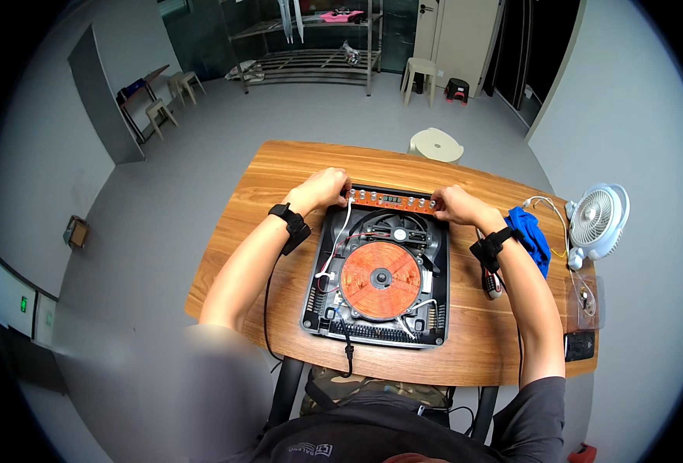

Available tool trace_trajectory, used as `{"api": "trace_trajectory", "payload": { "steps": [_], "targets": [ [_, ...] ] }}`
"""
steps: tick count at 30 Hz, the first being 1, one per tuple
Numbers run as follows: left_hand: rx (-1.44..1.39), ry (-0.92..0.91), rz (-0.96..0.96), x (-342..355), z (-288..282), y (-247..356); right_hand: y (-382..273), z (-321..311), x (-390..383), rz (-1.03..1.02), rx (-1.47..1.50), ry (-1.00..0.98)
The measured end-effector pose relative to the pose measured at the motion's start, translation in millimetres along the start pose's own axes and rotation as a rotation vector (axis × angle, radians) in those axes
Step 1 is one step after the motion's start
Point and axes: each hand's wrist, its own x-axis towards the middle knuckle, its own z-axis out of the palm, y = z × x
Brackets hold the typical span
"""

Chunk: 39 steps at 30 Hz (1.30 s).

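An opened induction cooker (pixel 440 328) lies on the wooden table, its black housing bare of a top plate. In its middle sits a round copper coil (pixel 372 297), with a fan (pixel 400 234) beyond it. Along the far edge runs an orange control board (pixel 391 202) with a small display and a row of silver buttons. My left hand (pixel 324 187) pinches the board's left end, beside a white cable. At the opposite end my right hand (pixel 457 205) grips the board with its fingers closed. A strapped black device sits on each wrist.
Right of the cooker are a blue cloth (pixel 538 245), a screwdriver-like red and black tool (pixel 493 284), a small white fan (pixel 594 220), a clear box (pixel 591 305) and a black case (pixel 579 346). A stool (pixel 436 144) stands behind the table. The cooker's black cord (pixel 349 351) hangs over the near edge.
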Motion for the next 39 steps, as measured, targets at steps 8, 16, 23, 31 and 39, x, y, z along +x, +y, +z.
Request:
{"api": "trace_trajectory", "payload": {
  "steps": [8,16,23,31,39],
  "targets": [
    [-0.055,-0.024,-0.046,0,1,0,3,-1,-2,0.011,0.044,-0.001],
    [-0.043,0.014,-0.031,-6,-3,7,9,6,-1,-0.023,0.114,0.073],
    [-0.065,0.029,0.009,-6,4,-5,10,6,3,-0.049,0.069,0.05],
    [-0.05,0.075,0.031,-9,6,4,13,4,-2,-0.028,0.101,0.064],
    [-0.069,0.043,0.012,-6,7,3,13,5,-6,-0.029,0.115,0.058]
  ]
}}
